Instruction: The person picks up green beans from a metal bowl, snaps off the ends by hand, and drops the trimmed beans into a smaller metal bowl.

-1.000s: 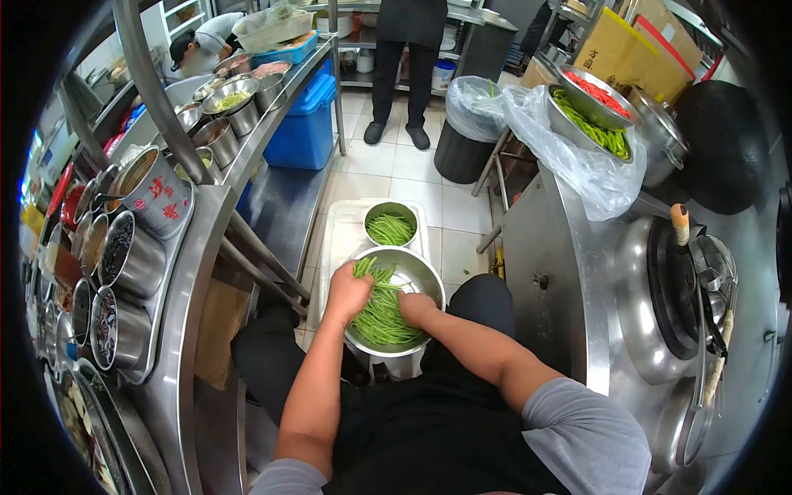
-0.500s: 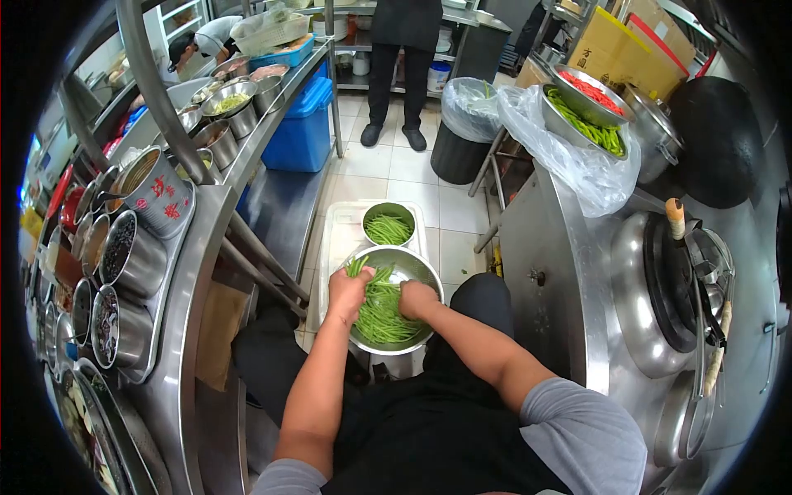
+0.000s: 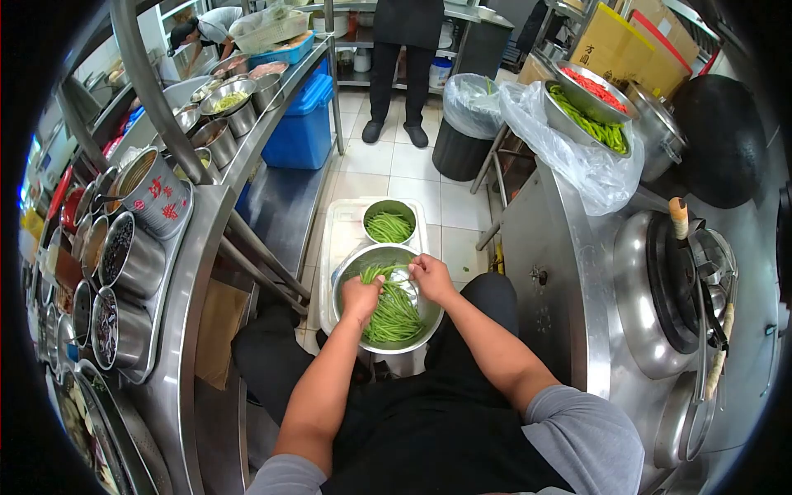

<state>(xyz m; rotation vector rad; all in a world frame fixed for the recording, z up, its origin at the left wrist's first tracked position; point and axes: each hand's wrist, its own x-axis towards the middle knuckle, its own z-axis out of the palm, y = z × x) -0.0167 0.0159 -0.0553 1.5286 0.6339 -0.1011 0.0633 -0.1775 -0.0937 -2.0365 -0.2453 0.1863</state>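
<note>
Low in front of me stands a large steel bowl point(image 3: 435, 318) holding many cut green beans point(image 3: 394, 318). My left hand point(image 3: 361, 297) is closed round a bunch of beans over the bowl's left side. Above the upper right rim, my right hand point(image 3: 431, 276) has its fingers pinched at the tip of a bean that stretches across from the bunch. Just beyond the bowl, a smaller steel pot point(image 3: 388, 206) also contains green beans; it rests on a white lid or board point(image 3: 337, 227).
Steel containers of ingredients line the left counter point(image 3: 216, 214). A wok burner point(image 3: 639, 285) is on the right. Ahead are a black bin point(image 3: 462, 148), a blue tub point(image 3: 299, 132) and a standing person point(image 3: 404, 66). Another person point(image 3: 210, 31) bends at the back left.
My right hand has risen from inside the bowl to its upper right rim and now pinches a bean. My left hand has shifted slightly right and down with its bunch.
</note>
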